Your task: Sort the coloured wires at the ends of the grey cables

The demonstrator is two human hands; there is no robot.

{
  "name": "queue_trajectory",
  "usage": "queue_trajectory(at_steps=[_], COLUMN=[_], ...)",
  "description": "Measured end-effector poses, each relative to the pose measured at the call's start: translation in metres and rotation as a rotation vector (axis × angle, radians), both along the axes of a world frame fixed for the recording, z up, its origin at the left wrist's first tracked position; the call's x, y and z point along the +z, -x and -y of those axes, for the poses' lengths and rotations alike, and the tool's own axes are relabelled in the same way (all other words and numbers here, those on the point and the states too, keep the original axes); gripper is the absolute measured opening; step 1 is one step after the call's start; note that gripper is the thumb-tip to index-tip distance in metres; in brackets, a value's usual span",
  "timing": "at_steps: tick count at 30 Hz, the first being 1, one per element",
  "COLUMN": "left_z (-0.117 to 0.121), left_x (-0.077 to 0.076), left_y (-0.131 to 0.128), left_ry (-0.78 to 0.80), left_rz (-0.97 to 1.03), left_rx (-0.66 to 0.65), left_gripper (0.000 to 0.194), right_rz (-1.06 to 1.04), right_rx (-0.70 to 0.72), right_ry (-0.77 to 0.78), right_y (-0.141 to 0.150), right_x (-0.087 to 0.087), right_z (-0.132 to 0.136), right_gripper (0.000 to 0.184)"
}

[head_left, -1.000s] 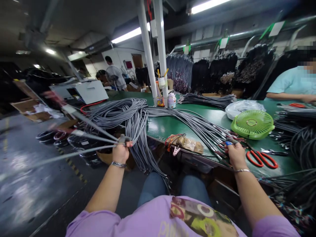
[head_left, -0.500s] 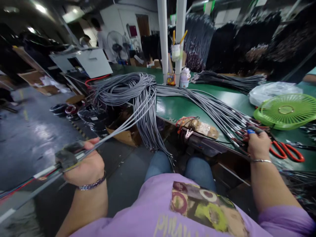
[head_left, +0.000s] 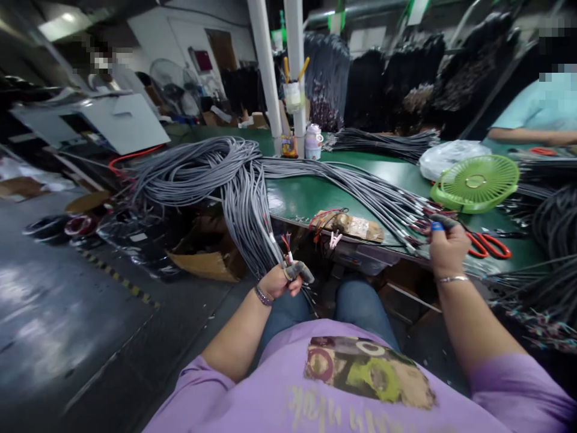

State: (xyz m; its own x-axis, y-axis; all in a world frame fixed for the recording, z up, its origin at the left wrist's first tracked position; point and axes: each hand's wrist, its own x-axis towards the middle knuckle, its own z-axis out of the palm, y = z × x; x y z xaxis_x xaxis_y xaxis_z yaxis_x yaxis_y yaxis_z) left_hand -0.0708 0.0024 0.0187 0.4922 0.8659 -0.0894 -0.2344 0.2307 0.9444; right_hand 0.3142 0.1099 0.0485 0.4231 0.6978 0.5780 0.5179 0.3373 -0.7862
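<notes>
My left hand [head_left: 285, 279] is closed around grey cables with stripped ends, just above my lap. Coloured wires [head_left: 286, 242] stick up out of that fist, and grey tape wraps one finger. The cables hang down from a large coiled bundle of grey cable [head_left: 193, 165] on the green table [head_left: 293, 201]. At the table's right front, my right hand [head_left: 449, 243] has its fingers bent together at the ends of a row of grey cables [head_left: 360, 195]. Its thumb has a blue cover. Whatever lies between those fingers is hidden.
Red-handled scissors [head_left: 489, 245] lie right of my right hand, near a green fan [head_left: 478, 180] and a plastic bag [head_left: 451, 157]. A wooden block with wires [head_left: 349, 225] sits at the front edge. White posts [head_left: 297, 66] rise behind. A co-worker's sleeve [head_left: 536, 102] shows at far right.
My left hand has moved from far left to the middle, above my lap, and now grips cable ends beside the hanging bundle. My right hand stays at the cable ends. The view has turned right.
</notes>
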Motion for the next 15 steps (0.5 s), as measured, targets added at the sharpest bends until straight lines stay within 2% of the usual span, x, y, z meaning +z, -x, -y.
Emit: queue_trajectory(at_steps=[3, 6, 8, 9, 12, 15], left_z=[-0.009, -0.008, -0.006, -0.004, -0.001, 0.003], left_x=[-0.004, -0.005, -0.005, -0.006, -0.011, -0.016], left_y=[-0.007, -0.014, -0.019, -0.021, -0.025, -0.024], left_ry=[0.012, -0.021, -0.031, -0.031, -0.024, -0.057], left_rz=[-0.084, -0.166, -0.223, -0.254, -0.331, -0.34], left_rx=[-0.024, -0.016, 0.0, 0.012, 0.045, 0.056], left_gripper=[0.05, 0.05, 0.047, 0.044, 0.038, 0.038], right_rz=[0.035, 0.04, 0.069, 0.089, 0.156, 0.24], right_rx=[0.149, 0.468, 0.724, 0.802, 0.961, 1.057], right_ry=[0.031, 0.124, 0.228, 0.258, 0.329, 0.24], right_y=[0.04, 0.089, 0.119, 0.133, 0.167, 0.189], right_x=[-0.001, -0.008, -0.012, -0.013, -0.013, -0.01], right_z=[0.053, 0.09, 0.097, 0.095, 0.085, 0.08], right_gripper=[0.028, 0.026, 0.027, 0.029, 0.04, 0.026])
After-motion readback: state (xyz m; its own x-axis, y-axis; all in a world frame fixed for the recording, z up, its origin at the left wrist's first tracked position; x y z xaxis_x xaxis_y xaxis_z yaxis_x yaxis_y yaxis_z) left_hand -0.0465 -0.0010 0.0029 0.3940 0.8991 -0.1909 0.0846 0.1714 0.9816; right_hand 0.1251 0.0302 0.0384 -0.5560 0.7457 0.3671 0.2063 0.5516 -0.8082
